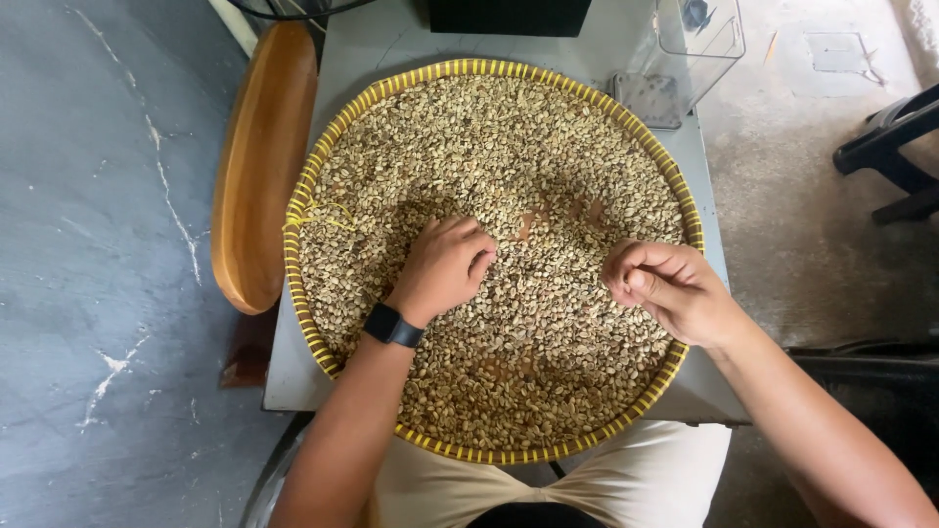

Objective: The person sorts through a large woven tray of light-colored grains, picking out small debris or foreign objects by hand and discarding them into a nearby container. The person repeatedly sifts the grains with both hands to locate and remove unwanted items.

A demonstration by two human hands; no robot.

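Beige shorts (pixel 626 479), table (pixel 293 381) (concrete floor (pixel 98 196))

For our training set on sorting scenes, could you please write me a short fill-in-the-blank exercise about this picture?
1. The beans lie in a round woven tray whose rim is ____ in colour.
2. The dark watch sits on the wrist of the ____ hand.
3. The right hand has its fingers pinched together over the tray's ____ side.
4. The long wooden board lies to the ____ of the tray.

Missing words: yellow; left; right; left
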